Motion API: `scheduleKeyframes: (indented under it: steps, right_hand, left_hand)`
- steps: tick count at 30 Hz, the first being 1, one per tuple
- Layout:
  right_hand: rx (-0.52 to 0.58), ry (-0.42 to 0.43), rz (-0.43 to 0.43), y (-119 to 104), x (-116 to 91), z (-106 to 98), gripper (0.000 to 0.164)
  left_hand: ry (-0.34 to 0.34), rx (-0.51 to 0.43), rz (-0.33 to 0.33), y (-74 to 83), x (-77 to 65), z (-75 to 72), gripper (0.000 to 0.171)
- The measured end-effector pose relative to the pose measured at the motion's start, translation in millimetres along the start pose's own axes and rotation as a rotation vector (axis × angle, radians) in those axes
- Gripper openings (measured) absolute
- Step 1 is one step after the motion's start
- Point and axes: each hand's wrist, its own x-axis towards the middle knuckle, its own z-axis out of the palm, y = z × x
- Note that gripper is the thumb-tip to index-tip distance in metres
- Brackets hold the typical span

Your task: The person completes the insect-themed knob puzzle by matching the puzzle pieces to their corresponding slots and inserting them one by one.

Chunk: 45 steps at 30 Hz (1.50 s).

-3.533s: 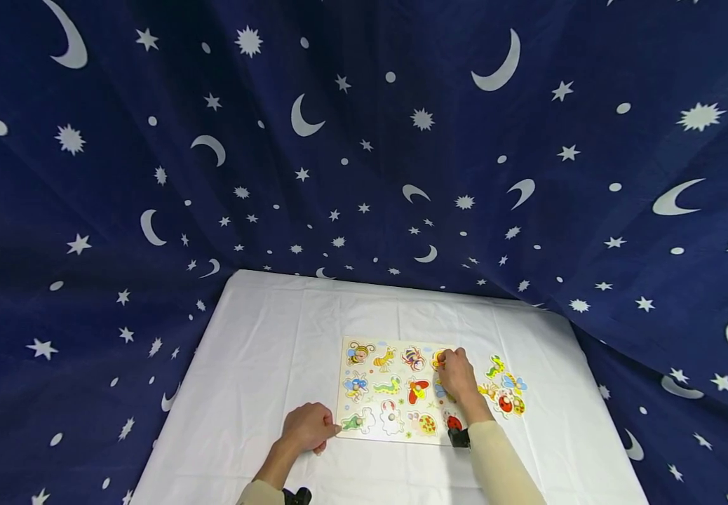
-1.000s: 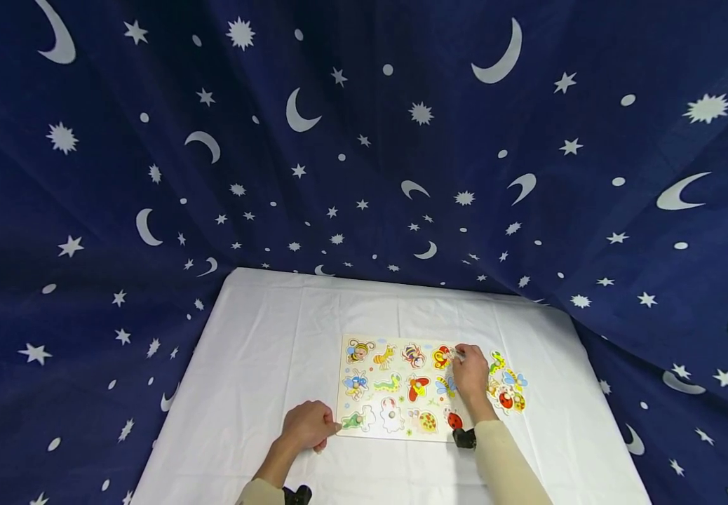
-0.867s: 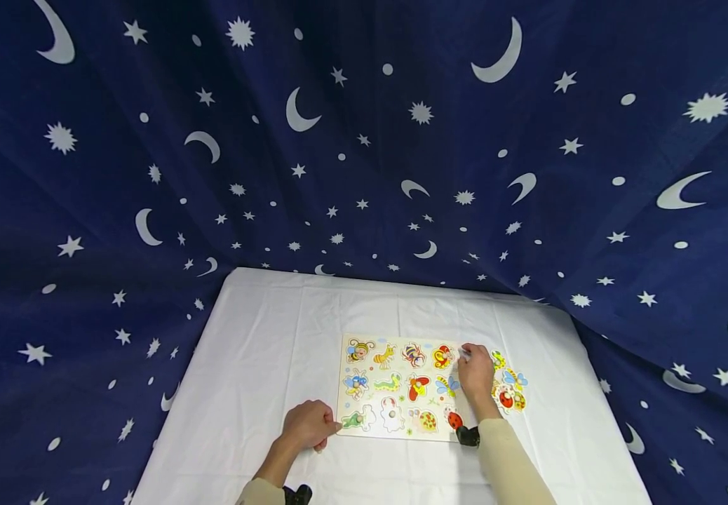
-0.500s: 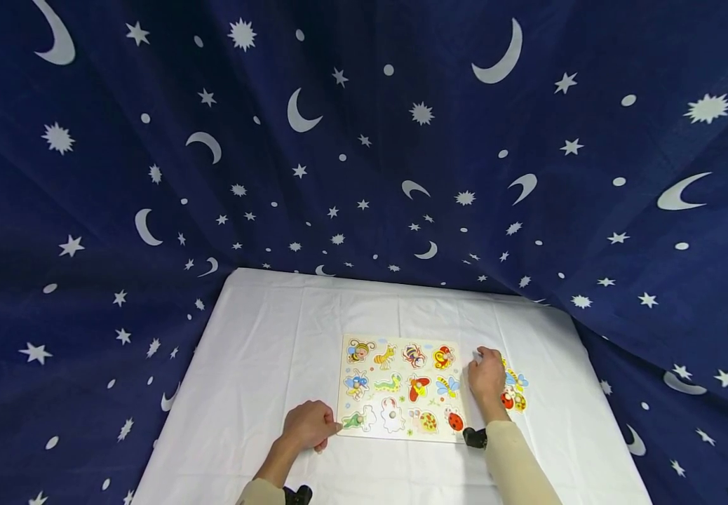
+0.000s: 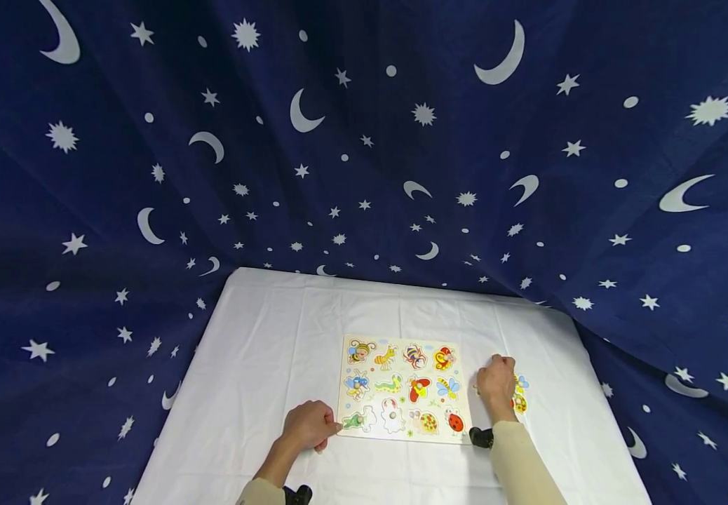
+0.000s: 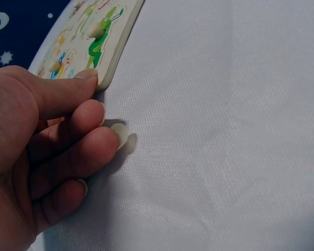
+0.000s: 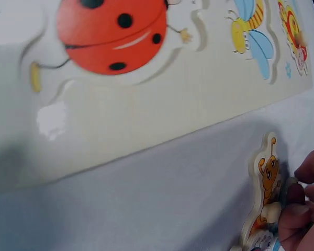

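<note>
A pale wooden peg puzzle board [image 5: 402, 398] with insect pictures lies on the white cloth. My left hand [image 5: 308, 426] is at its near-left corner. The left wrist view shows the thumb on the corner by the green grasshopper piece [image 6: 98, 39], with the other fingers curled. My right hand [image 5: 496, 382] is right of the board, over loose puzzle pieces. In the right wrist view its bent fingertips [image 7: 293, 219] lie beside the knobbed orange ant piece [image 7: 269, 180]; whether they pinch a piece is unclear. A red and yellow butterfly piece [image 5: 445, 358] with a knob sits in the board's far-right corner.
Part of a blue-winged dragonfly piece [image 5: 522, 383] and a red and yellow piece [image 5: 519, 404] show beyond my right hand. White cloth [image 5: 275, 337] covers the table. A dark blue curtain [image 5: 364, 175] with moons and stars surrounds the back and sides.
My right hand has moved right, from the board's far-right corner to the loose pieces, uncovering the butterfly and now covering the green caterpillar. My left hand has stayed at the near-left corner.
</note>
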Motion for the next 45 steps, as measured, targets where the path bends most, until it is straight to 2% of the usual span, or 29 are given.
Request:
scheduleKeyframes:
  steps: [6,12,19,24,29,35,45]
  right_hand:
    - [-0.003,0.016,0.011,6,-1,-5,0.034]
    - [-0.041,0.064,-0.034,15,1,-9,0.024]
    - [-0.025,0.037,0.011,20,2,-15,0.027]
    - [-0.017,0.040,0.012,20,3,-15,0.022]
    - [0.002,0.093,0.005,15,4,-15,0.020]
    - [0.111,0.144,-0.032,3,5,-14,0.019]
    - [0.154,0.088,-0.045,-7,-2,-6,0.015]
  left_hand:
    - [-0.005,-0.002,0.001,0.7,-0.1,2.5,0.034]
    - [0.005,0.014,0.005,0.7,0.2,4.2,0.034]
    - [-0.003,0.011,-0.001,1.0,-1.4,4.0,0.034]
    - [0.000,0.011,0.002,2.4,-2.1,3.0,0.034]
    - [-0.002,0.006,0.003,2.9,-2.3,2.1,0.034]
    - [-0.003,0.003,0.005,1.9,-2.0,0.8,0.034]
    - [0.005,0.007,0.006,1.0,-0.7,1.2,0.034]
